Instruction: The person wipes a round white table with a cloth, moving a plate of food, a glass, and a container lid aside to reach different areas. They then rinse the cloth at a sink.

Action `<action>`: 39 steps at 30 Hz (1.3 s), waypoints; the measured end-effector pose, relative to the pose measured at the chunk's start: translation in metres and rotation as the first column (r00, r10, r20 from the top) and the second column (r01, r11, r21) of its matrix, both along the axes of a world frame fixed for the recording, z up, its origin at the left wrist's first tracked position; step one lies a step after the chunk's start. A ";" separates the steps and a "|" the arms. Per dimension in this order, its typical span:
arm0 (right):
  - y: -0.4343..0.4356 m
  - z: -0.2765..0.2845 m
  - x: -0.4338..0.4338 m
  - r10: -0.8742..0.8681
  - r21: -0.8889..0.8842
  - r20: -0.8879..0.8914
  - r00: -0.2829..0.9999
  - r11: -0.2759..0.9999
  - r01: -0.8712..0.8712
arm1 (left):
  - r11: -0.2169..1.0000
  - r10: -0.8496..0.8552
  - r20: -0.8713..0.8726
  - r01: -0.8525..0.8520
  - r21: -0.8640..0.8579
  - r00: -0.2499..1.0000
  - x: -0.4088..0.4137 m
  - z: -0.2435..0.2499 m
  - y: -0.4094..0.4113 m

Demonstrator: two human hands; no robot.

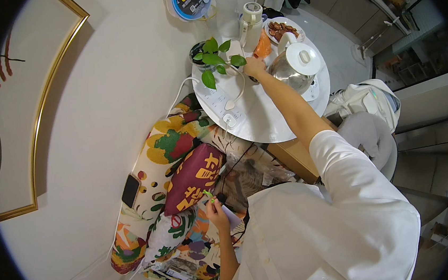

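Note:
My left hand (217, 215) pinches a small bright-green strip (209, 195) between its fingertips, in front of a maroon cushion (195, 178) with yellow characters. What the strip is, I cannot make out. Over the round white table (264, 124) reaches my right hand (255, 67), its fingers partly hidden. A small dark object (254, 79) shows just under it; whether I grip that is unclear. Left of this hand stand green plant leaves (213, 59) in a glass pot. An orange bag (262, 45) lies just beyond it, and a glass kettle (291, 68) with a white lid stands to its right.
On the table are a power strip (218, 102) with plugged cables, a cream thermos jug (251, 25) and a plate of food (283, 30). A phone (131, 191) rests on the patterned sofa (148, 186). A cardboard box (293, 160) sits under the table edge, near a white backpack (364, 101).

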State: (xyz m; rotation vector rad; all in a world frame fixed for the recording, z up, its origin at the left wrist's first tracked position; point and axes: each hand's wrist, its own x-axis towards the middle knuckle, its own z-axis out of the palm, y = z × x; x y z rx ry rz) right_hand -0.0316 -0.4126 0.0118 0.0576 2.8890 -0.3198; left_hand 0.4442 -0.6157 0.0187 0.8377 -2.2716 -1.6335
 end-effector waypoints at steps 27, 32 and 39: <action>0.020 -0.012 -0.066 0.021 0.088 0.406 0.914 0.994 -0.062 | 1.000 0.013 -0.046 -0.012 0.010 0.999 0.001 -0.002 0.006; 0.019 0.013 -0.028 0.133 -0.036 0.076 0.988 0.991 -0.130 | 0.999 0.043 -0.029 -0.043 -0.001 0.999 0.004 0.006 0.007; 0.013 0.024 0.072 0.055 -0.124 -0.279 0.959 0.988 -0.092 | 0.999 -0.015 0.018 0.014 0.036 1.000 0.003 -0.005 0.010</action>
